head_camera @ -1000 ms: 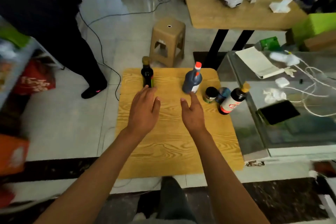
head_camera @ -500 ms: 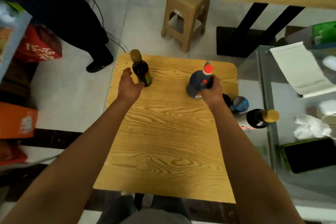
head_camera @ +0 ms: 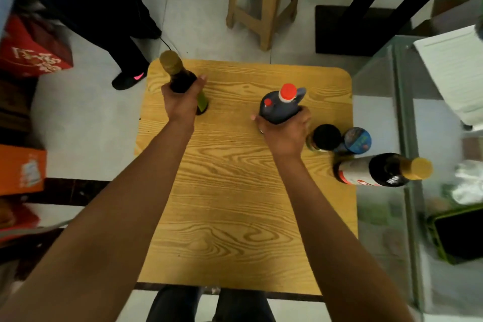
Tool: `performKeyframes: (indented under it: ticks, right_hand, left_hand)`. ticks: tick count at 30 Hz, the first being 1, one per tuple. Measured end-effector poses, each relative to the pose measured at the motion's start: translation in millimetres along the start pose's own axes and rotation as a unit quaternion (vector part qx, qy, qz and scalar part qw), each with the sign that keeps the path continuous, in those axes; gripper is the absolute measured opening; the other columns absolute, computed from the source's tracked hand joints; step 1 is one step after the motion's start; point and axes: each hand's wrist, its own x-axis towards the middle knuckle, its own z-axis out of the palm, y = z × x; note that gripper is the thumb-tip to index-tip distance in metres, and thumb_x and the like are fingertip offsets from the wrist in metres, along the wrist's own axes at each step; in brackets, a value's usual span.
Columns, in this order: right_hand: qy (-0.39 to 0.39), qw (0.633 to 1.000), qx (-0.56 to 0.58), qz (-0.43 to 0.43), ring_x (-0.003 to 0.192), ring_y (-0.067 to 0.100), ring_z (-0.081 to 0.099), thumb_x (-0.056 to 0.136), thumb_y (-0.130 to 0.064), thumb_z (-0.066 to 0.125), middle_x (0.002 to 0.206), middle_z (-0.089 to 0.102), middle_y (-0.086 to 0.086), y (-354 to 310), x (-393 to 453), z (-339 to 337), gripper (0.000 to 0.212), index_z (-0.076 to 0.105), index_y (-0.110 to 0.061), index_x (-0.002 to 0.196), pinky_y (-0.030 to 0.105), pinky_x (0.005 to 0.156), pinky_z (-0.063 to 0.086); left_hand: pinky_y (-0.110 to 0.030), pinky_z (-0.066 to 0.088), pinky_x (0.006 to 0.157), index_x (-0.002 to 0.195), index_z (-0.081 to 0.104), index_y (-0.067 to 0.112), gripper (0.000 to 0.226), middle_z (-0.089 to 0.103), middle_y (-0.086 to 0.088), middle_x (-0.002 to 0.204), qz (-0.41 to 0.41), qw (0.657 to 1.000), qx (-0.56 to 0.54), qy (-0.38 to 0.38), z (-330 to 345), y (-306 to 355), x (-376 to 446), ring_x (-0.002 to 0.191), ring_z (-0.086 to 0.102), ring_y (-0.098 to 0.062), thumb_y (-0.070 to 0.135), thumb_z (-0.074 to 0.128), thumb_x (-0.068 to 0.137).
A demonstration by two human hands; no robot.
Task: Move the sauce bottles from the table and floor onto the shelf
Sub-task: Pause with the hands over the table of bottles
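Left hand [head_camera: 180,102] fingers are curled round the body of the dark gold-capped bottle [head_camera: 180,78], which is gripped near the far-left corner of the wooden tabletop [head_camera: 235,204]; its base, with a strip of green label showing, is seen at the wood, though contact cannot be judged. Left of the tabletop, a red bag [head_camera: 34,57] and an orange box [head_camera: 21,170] are seen on the floor, and a dark-trousered leg with a black shoe [head_camera: 128,78] stands just beyond the tabletop's far-left corner. Beyond the far edge of the tabletop a tan plastic stool [head_camera: 261,0] is placed on the tiles. Toward the right half of the tabletop, the right hand [head_camera: 285,131] is wrapped round the lower body of the red-capped dark bottle [head_camera: 282,104], which stands upright. Just right of that hand, at the right edge of the tabletop, a black-lidded jar [head_camera: 325,137] and a blue-lidded jar [head_camera: 356,140] are set touching each other. Nearer along the same edge, a white-labelled dark bottle [head_camera: 376,170] with a gold cap is seen leaning out over the edge. Right of the tabletop, a glass counter [head_camera: 407,112] carries a white sheet [head_camera: 454,68].
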Motion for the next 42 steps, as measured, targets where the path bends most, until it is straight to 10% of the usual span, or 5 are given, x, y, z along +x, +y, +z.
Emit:
performKeyframes:
  ticks: [6, 12, 19, 23, 42]
  right_hand:
    - [-0.086, 0.995, 0.051, -0.007, 0.118, 0.024, 0.056, 0.04, -0.051, 0.075, 0.127, 0.057, 0.005, 16.3, -7.9, -6.7, 0.102, 0.048, -0.016, 0.133, 0.037, 0.097, 0.051]
    - [-0.167, 0.973, 0.144, -0.068, 0.105, 0.005, 0.054, 0.064, 0.017, 0.082, 0.125, 0.052, 0.005, 5.4, 5.6, -19.3, 0.079, 0.043, -0.002, 0.13, 0.003, 0.078, 0.043]
    - [-0.063, 0.991, 0.093, -0.074, 0.118, 0.016, 0.056, 0.046, -0.052, 0.095, 0.126, 0.054, -0.002, 18.6, -16.2, 4.8, 0.098, 0.049, -0.021, 0.128, 0.036, 0.092, 0.055]
    - [-0.074, 0.987, 0.125, -0.07, 0.112, 0.004, 0.058, 0.056, -0.033, 0.095, 0.125, 0.055, -0.011, 22.2, -18.6, 9.7, 0.088, 0.043, -0.035, 0.127, 0.016, 0.088, 0.051]
    - [-0.107, 0.934, 0.34, 0.017, 0.105, 0.018, 0.071, 0.056, -0.032, 0.089, 0.113, 0.074, 0.002, 13.2, -108.2, -101.5, 0.072, 0.064, -0.013, 0.122, 0.036, 0.084, 0.058]
  left_hand:
    - [-0.026, 0.047, 0.071, 0.114, 0.066, 0.019, 0.049, 0.067, 0.003, 0.099, -0.008, 0.985, 0.067, -0.159, -22.9, 6.3, 15.8, 0.093, 0.062, -0.015, 0.021, 0.083, 0.068]
    - [-0.034, 0.045, 0.09, 0.119, 0.058, 0.024, 0.06, 0.063, -0.002, 0.119, -0.002, 0.91, 0.182, -0.372, -35.0, 17.8, 12.9, 0.111, 0.057, -0.021, 0.018, 0.073, 0.061]
    - [-0.031, 0.043, 0.1, 0.132, 0.037, 0.01, 0.1, 0.041, -0.005, 0.131, 0.117, 0.98, 0.157, -0.032, 2.4, -34.3, -44.2, 0.121, 0.044, -0.019, 0.039, 0.091, 0.053]
    - [-0.033, 0.047, 0.086, 0.106, 0.042, 0.013, 0.066, 0.049, -0.004, 0.108, 0.103, 0.986, 0.114, 0.063, 9.7, -32.0, -44.5, 0.099, 0.054, -0.02, 0.034, 0.088, 0.064]
    - [-0.013, 0.052, 0.069, 0.1, 0.067, 0.027, 0.04, 0.071, 0.011, 0.098, 0.11, 0.941, 0.111, -0.302, -62.3, 22.1, -138.5, 0.084, 0.067, 0.004, 0.006, 0.084, 0.071]
